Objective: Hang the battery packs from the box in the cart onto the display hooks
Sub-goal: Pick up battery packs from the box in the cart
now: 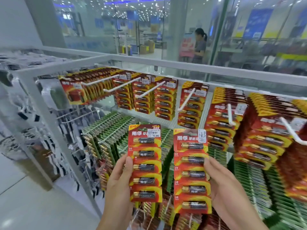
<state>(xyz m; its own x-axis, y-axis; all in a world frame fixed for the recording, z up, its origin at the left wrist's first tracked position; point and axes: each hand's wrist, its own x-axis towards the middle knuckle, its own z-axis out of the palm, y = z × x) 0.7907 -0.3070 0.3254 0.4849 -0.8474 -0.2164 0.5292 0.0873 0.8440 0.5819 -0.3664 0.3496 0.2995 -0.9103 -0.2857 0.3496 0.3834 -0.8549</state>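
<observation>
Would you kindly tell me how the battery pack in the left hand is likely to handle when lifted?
The battery pack is probably fairly stiff: it stands upright though the left hand grips only one side edge. Five batteries on thin card suggest it is heavy for its size. Its glossy plastic may be slippery.

Left grip (118,181): fingers hidden behind the left battery pack (145,165); only the thumb shows.
Right grip (222,185), right of that pack: fingers likewise behind the second pack (191,173).
Dark hanging goods (29,141), far left of that pack: blurred, kind untellable.
Red packs (297,171), far right of it: cut by the picture's edge.
Sticker (154,132), at its top: barcode digits too small to read.
</observation>
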